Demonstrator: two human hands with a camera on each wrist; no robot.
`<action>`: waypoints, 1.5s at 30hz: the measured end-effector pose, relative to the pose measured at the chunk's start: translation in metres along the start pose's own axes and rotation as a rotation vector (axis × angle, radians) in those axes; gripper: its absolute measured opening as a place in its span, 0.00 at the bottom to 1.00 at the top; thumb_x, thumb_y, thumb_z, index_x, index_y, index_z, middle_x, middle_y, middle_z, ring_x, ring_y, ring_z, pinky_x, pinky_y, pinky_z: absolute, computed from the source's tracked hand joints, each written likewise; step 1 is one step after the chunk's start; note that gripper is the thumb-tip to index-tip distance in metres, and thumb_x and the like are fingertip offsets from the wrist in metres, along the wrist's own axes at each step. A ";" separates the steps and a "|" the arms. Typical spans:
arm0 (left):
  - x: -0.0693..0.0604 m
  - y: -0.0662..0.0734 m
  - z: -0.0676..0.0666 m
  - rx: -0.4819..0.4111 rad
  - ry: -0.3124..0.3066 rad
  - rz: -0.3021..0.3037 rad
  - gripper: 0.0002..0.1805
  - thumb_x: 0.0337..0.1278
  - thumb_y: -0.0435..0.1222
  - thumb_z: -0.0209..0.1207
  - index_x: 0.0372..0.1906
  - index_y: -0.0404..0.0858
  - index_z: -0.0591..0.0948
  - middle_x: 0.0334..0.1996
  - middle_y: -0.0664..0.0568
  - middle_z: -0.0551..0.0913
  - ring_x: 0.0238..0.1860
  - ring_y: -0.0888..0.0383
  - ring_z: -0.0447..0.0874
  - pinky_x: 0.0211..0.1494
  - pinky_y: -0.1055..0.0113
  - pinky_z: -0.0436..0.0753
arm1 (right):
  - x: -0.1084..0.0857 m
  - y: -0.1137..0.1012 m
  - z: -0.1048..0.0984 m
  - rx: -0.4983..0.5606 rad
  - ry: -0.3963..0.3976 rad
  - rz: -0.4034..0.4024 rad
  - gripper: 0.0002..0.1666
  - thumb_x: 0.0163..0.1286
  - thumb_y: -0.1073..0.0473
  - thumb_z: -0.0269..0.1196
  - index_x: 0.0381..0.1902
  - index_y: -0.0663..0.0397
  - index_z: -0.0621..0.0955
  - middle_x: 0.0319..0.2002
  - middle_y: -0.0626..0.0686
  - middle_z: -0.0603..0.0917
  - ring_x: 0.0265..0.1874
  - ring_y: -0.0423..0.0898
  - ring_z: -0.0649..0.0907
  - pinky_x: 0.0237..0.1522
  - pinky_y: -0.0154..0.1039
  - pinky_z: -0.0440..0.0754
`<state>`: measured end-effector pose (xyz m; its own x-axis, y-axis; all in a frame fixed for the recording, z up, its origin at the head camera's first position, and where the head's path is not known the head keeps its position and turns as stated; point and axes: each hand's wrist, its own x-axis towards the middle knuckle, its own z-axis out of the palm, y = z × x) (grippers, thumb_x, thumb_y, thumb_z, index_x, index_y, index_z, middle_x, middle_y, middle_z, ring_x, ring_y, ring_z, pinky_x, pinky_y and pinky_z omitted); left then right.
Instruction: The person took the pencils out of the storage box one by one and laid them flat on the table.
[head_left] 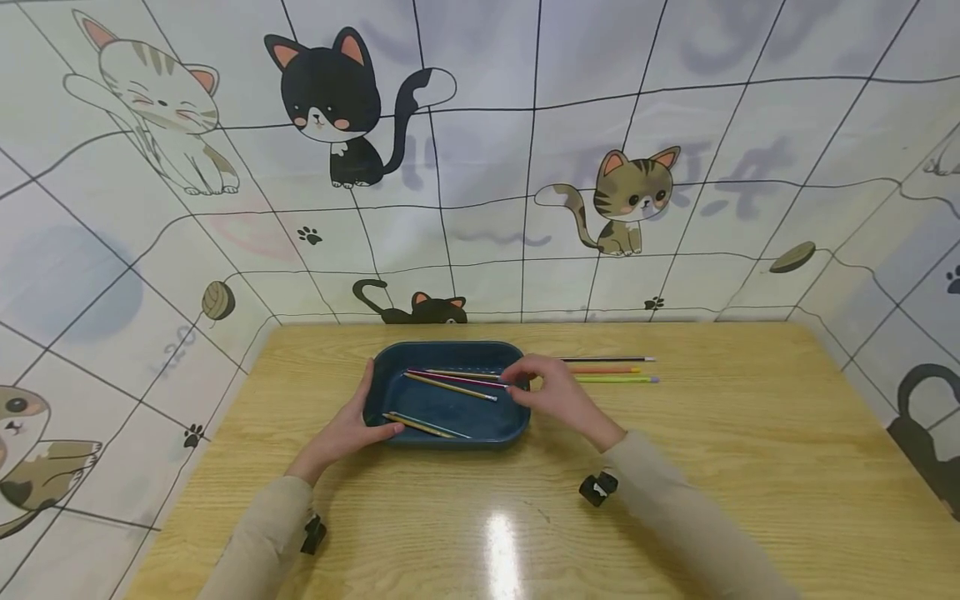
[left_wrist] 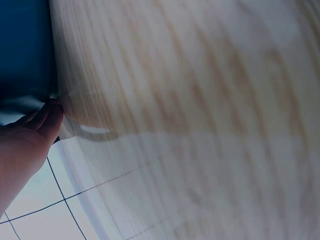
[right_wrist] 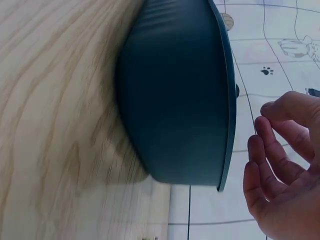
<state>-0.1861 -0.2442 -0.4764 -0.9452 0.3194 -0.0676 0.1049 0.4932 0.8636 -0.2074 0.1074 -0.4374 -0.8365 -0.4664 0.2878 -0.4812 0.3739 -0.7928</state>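
A dark blue tray (head_left: 450, 443) stands on the table with several pencils (head_left: 450, 387) lying in it. My left hand (head_left: 352, 423) grips the tray's left end, thumb over the front rim and fingers along the side; the left wrist view shows those fingers against its wall. Over the tray's right rim is my right hand (head_left: 553, 392), fingers bent and fingertips close to the end of a dark red pencil (head_left: 457, 379). In the right wrist view that hand (right_wrist: 287, 165) hovers just above the rim, and no pencil shows between its fingertips.
To the right of the tray lie a black pencil (head_left: 622, 359), an orange pencil (head_left: 611, 369) and a green pencil (head_left: 618, 380), partly behind the right hand. A cat-patterned cloth wall (head_left: 487, 233) rises behind and on both sides of the wooden table (head_left: 712, 433).
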 end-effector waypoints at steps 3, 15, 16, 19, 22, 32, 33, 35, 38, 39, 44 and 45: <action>0.000 -0.001 0.000 -0.001 0.004 -0.003 0.64 0.50 0.38 0.70 0.77 0.41 0.32 0.76 0.40 0.32 0.74 0.38 0.34 0.69 0.39 0.45 | 0.003 -0.003 0.005 0.015 -0.019 -0.020 0.09 0.62 0.69 0.65 0.41 0.62 0.85 0.39 0.51 0.84 0.41 0.53 0.82 0.45 0.57 0.78; 0.000 0.001 -0.001 -0.011 0.004 -0.012 0.64 0.50 0.37 0.70 0.77 0.43 0.32 0.76 0.40 0.33 0.73 0.37 0.35 0.69 0.39 0.47 | 0.012 -0.011 0.028 0.091 -0.090 -0.044 0.09 0.63 0.69 0.65 0.42 0.63 0.84 0.40 0.52 0.83 0.42 0.56 0.81 0.46 0.56 0.78; 0.000 0.001 0.000 -0.012 0.001 -0.013 0.64 0.50 0.38 0.70 0.77 0.44 0.32 0.76 0.40 0.33 0.73 0.37 0.36 0.69 0.39 0.47 | 0.011 -0.012 0.030 0.103 -0.097 -0.034 0.09 0.63 0.68 0.65 0.42 0.62 0.84 0.40 0.52 0.83 0.42 0.56 0.81 0.47 0.56 0.77; 0.000 0.003 0.000 -0.008 -0.009 -0.020 0.64 0.51 0.38 0.70 0.77 0.44 0.32 0.76 0.40 0.33 0.73 0.37 0.35 0.69 0.39 0.46 | 0.011 -0.012 0.037 0.112 -0.113 -0.010 0.10 0.64 0.67 0.65 0.43 0.61 0.84 0.41 0.51 0.83 0.42 0.52 0.81 0.47 0.54 0.78; 0.000 0.002 0.001 0.005 -0.010 -0.025 0.63 0.51 0.37 0.69 0.77 0.43 0.31 0.76 0.39 0.32 0.73 0.37 0.35 0.69 0.38 0.46 | 0.014 -0.012 0.043 0.108 -0.148 -0.004 0.11 0.63 0.67 0.65 0.45 0.61 0.84 0.41 0.54 0.83 0.41 0.49 0.81 0.46 0.50 0.78; 0.000 0.002 0.001 0.035 0.004 -0.028 0.63 0.53 0.37 0.69 0.76 0.42 0.30 0.76 0.39 0.31 0.73 0.36 0.35 0.69 0.39 0.46 | 0.028 -0.013 0.059 0.078 -0.335 0.024 0.15 0.63 0.66 0.64 0.49 0.62 0.82 0.45 0.57 0.83 0.38 0.43 0.80 0.41 0.36 0.78; 0.000 0.002 0.000 0.034 0.007 -0.027 0.63 0.53 0.37 0.69 0.76 0.42 0.30 0.76 0.39 0.31 0.73 0.36 0.35 0.69 0.39 0.45 | 0.030 -0.013 0.060 0.074 -0.348 0.018 0.15 0.63 0.67 0.64 0.49 0.62 0.82 0.45 0.58 0.83 0.37 0.42 0.80 0.41 0.35 0.78; 0.000 0.001 -0.001 0.033 0.013 -0.027 0.63 0.52 0.36 0.69 0.76 0.40 0.30 0.75 0.37 0.31 0.73 0.35 0.34 0.69 0.39 0.45 | 0.033 -0.013 0.064 0.060 -0.367 0.010 0.15 0.62 0.67 0.65 0.48 0.63 0.82 0.44 0.57 0.83 0.37 0.41 0.80 0.41 0.35 0.78; 0.001 -0.001 -0.001 0.024 0.019 -0.028 0.63 0.51 0.35 0.69 0.76 0.38 0.31 0.75 0.36 0.31 0.73 0.34 0.34 0.69 0.38 0.44 | 0.038 -0.012 0.069 0.041 -0.401 0.005 0.15 0.61 0.68 0.65 0.48 0.64 0.82 0.43 0.56 0.83 0.35 0.41 0.81 0.40 0.33 0.78; 0.001 -0.001 -0.002 0.030 0.018 -0.030 0.63 0.51 0.35 0.69 0.76 0.38 0.31 0.75 0.35 0.32 0.72 0.34 0.35 0.69 0.37 0.44 | 0.038 -0.012 0.071 0.032 -0.412 0.009 0.16 0.61 0.69 0.66 0.48 0.64 0.82 0.42 0.56 0.83 0.35 0.41 0.81 0.40 0.33 0.78; 0.000 -0.001 0.000 0.044 0.016 -0.026 0.63 0.51 0.41 0.70 0.77 0.43 0.32 0.76 0.38 0.34 0.73 0.36 0.38 0.69 0.40 0.48 | 0.039 -0.013 0.077 -0.033 -0.444 0.045 0.16 0.61 0.68 0.67 0.48 0.62 0.82 0.43 0.54 0.84 0.40 0.46 0.82 0.44 0.35 0.78; 0.000 -0.002 0.000 0.044 0.016 -0.022 0.63 0.51 0.42 0.70 0.77 0.43 0.32 0.76 0.39 0.34 0.73 0.36 0.38 0.69 0.40 0.48 | 0.040 -0.013 0.078 -0.046 -0.446 0.047 0.15 0.61 0.68 0.67 0.47 0.62 0.82 0.43 0.54 0.84 0.41 0.47 0.82 0.44 0.36 0.78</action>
<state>-0.1864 -0.2454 -0.4777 -0.9523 0.2952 -0.0778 0.0973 0.5350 0.8393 -0.2138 0.0216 -0.4573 -0.6678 -0.7442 -0.0159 -0.4648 0.4336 -0.7720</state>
